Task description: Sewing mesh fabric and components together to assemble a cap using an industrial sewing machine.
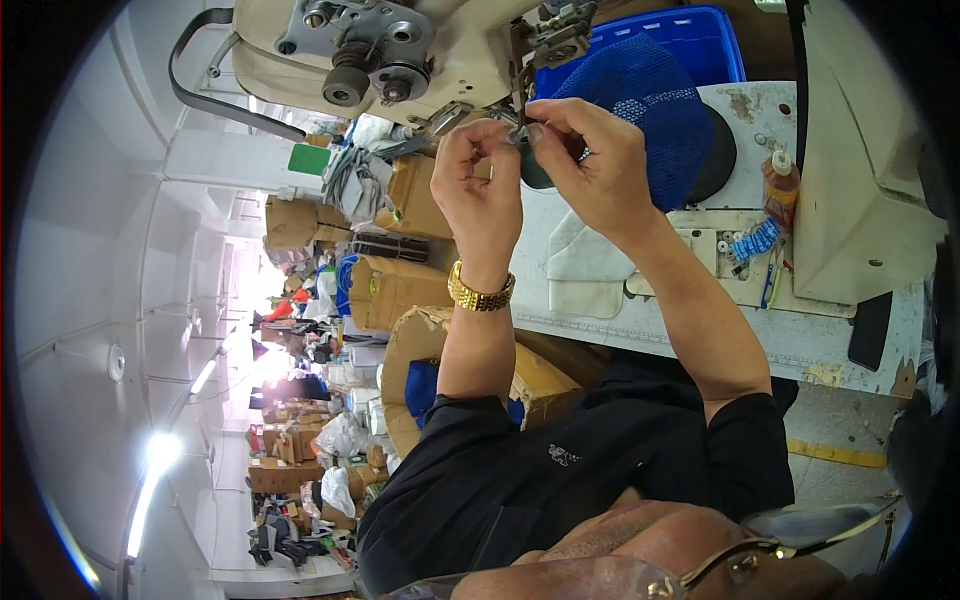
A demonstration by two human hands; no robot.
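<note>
Both of my hands are raised to the needle area [520, 100] of a cream sewing machine [460, 65]. My left hand [478, 190], with a gold watch [482, 288] on its wrist, pinches thumb and fingers just below the needle bar. Close beside it, the fingertips of my right hand [600, 165] are pinched together too, nearly meeting the left ones. Whatever lies between the fingertips is too small to make out. Behind my right hand lies a piece of blue mesh fabric [665, 125], partly covered by that hand.
A blue plastic crate [725, 40] stands behind the mesh. On the white worktable [590, 335] are white cloth pieces [585, 265], a capped bottle [781, 188], a blue patterned item [755, 240] and small tools. Cardboard boxes [395, 293] fill the left side; one open carton [550, 375] adjoins the table.
</note>
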